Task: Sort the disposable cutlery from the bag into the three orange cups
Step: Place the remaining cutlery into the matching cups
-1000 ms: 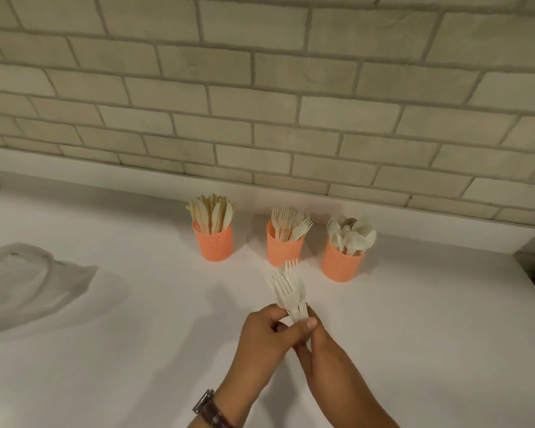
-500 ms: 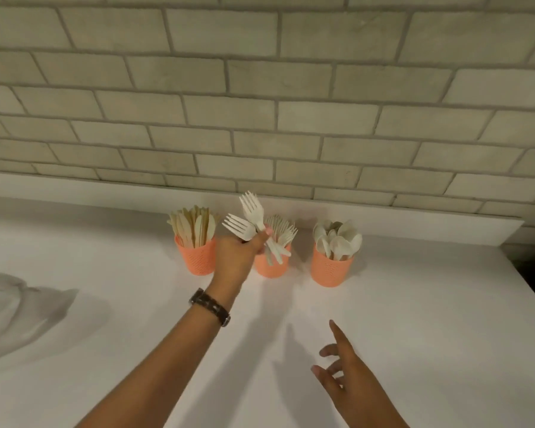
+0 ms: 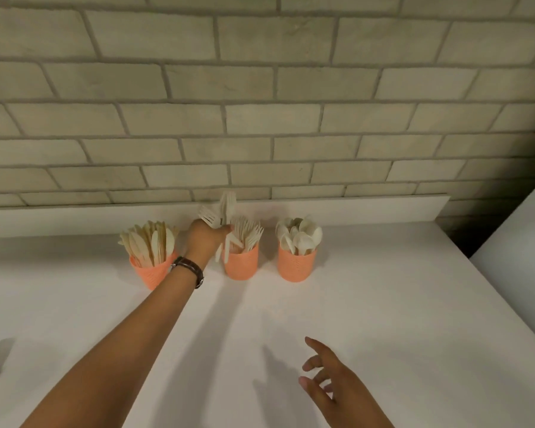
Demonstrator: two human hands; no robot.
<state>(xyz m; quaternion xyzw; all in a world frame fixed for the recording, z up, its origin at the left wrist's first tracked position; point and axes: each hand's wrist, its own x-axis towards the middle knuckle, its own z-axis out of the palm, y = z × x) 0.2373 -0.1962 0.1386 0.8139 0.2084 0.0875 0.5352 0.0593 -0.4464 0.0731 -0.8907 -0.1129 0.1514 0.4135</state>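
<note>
Three orange cups stand in a row by the wall. The left cup (image 3: pixel 150 274) holds knives, the middle cup (image 3: pixel 242 267) holds forks and the right cup (image 3: pixel 295 268) holds spoons. My left hand (image 3: pixel 205 239) reaches out just left of the middle cup and is shut on a small bunch of white forks (image 3: pixel 221 214). The tines point up and the handles hang at the middle cup's left rim. My right hand (image 3: pixel 334 384) hovers low over the counter in front, fingers spread, holding nothing.
The white counter (image 3: pixel 383 304) runs to a low white ledge (image 3: pixel 368 208) under the brick wall. A white surface (image 3: pixel 525 248) rises at the right edge. A dark watch sits on my left wrist (image 3: pixel 188 268). A grey shadow marks the far left edge.
My left hand carried the forks from in front of the cups up to the middle cup. My right hand let go of them and dropped back, open. The bag slid out of view.
</note>
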